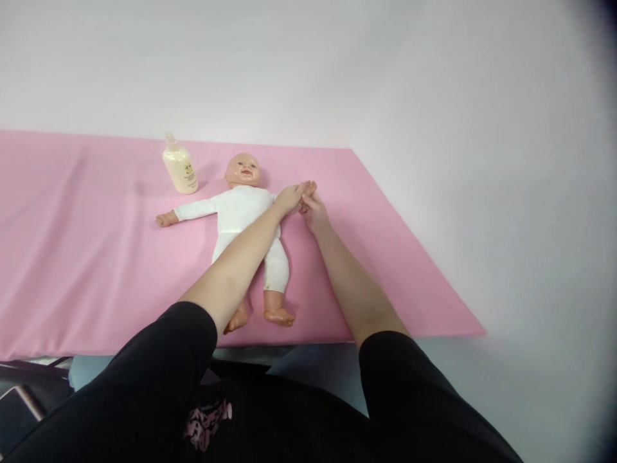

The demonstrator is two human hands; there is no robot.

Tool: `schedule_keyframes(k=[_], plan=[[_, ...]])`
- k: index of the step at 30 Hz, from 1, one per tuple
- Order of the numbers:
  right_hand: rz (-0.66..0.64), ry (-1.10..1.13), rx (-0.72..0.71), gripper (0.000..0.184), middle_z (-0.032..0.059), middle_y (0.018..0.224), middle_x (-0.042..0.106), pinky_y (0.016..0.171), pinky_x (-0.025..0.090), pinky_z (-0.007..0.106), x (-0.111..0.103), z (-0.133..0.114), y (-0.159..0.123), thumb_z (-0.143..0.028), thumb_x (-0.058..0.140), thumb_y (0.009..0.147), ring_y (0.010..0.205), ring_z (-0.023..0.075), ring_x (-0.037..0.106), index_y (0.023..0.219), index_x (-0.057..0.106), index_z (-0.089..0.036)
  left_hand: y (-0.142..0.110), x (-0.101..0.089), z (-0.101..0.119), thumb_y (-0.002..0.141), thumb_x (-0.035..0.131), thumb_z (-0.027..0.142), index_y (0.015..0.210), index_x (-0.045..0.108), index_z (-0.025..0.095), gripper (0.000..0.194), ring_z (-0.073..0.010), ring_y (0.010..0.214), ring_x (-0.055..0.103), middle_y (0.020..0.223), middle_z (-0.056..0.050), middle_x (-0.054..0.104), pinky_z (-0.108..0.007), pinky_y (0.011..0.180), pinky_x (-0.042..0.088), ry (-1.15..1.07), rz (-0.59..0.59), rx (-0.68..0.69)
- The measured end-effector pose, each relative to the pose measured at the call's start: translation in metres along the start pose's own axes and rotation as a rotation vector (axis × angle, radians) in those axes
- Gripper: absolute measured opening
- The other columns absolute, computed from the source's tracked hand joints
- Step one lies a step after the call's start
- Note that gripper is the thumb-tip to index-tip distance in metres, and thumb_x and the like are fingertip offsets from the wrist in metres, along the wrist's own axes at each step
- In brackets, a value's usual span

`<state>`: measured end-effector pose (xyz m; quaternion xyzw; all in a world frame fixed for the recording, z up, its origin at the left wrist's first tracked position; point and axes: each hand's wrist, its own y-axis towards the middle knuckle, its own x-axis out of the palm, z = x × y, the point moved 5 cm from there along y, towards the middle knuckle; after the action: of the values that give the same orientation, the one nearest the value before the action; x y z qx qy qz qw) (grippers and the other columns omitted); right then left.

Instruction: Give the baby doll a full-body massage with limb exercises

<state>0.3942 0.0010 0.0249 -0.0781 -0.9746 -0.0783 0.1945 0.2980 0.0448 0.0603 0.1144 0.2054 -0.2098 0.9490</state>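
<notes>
A baby doll (241,209) in a white suit lies on its back on a pink sheet (96,257), arms out. My left hand (290,196) reaches across the doll's body and lies over its arm on the right side, fingers wrapped round it. My right hand (313,211) is closed on the same arm near the doll's hand, touching my left hand. The doll's sleeve under my hands is hidden.
A cream lotion bottle (180,166) with a pump stands on the sheet left of the doll's head. The sheet's right edge (419,244) runs diagonally over a white surface. A dark object (19,405) lies at the lower left.
</notes>
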Motion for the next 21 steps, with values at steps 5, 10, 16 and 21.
schedule_keyframes(k=[5, 10, 16, 21], plan=[[-0.024, -0.009, 0.002, 0.079, -0.0035, 0.121, 0.076, 0.051, 0.031, 0.023, 0.005, -0.002, -0.001, -0.026, 0.085, 0.065, 0.058, 0.0074, 0.044, 0.139, 0.064, -0.040, 0.006, -0.004, -0.005, 0.114, 0.023, 0.056, 0.111, 0.080, 0.013, 0.072, -0.0231, 0.101, 0.075, 0.103, -0.014, 0.082, -0.030, 0.093, 0.054, 0.023, 0.061, -0.032], [0.008, -0.023, 0.018, 0.066, -0.0023, 0.115, 0.076, 0.055, 0.034, 0.024, 0.003, 0.000, -0.001, -0.044, 0.083, 0.076, 0.059, 0.0093, 0.045, 0.139, 0.064, -0.039, 0.003, -0.003, 0.000, 0.113, 0.022, 0.060, 0.107, 0.080, 0.011, 0.077, -0.0239, 0.096, 0.076, 0.101, -0.016, 0.081, -0.031, 0.091, 0.055, 0.001, 0.026, -0.031], [0.037, -0.001, 0.012, 0.058, -0.0001, 0.120, 0.076, 0.057, 0.039, 0.025, -0.005, 0.008, 0.006, -0.068, 0.073, 0.083, 0.060, 0.0084, 0.048, 0.131, 0.069, -0.037, 0.003, -0.004, 0.004, 0.115, 0.024, 0.052, 0.110, 0.078, 0.010, 0.069, -0.0248, 0.111, 0.075, 0.114, -0.017, 0.080, -0.031, 0.099, 0.053, 0.022, 0.054, -0.015], [0.012, 0.007, 0.017, 0.059, 0.0001, 0.121, 0.076, 0.058, 0.041, 0.026, -0.006, 0.009, 0.009, -0.070, 0.072, 0.084, 0.057, 0.0081, 0.046, 0.132, 0.068, -0.037, 0.003, -0.004, 0.002, 0.114, 0.022, 0.058, 0.109, 0.079, 0.009, 0.075, -0.0254, 0.105, 0.076, 0.109, -0.017, 0.080, -0.031, 0.092, 0.056, 0.010, 0.043, -0.056]])
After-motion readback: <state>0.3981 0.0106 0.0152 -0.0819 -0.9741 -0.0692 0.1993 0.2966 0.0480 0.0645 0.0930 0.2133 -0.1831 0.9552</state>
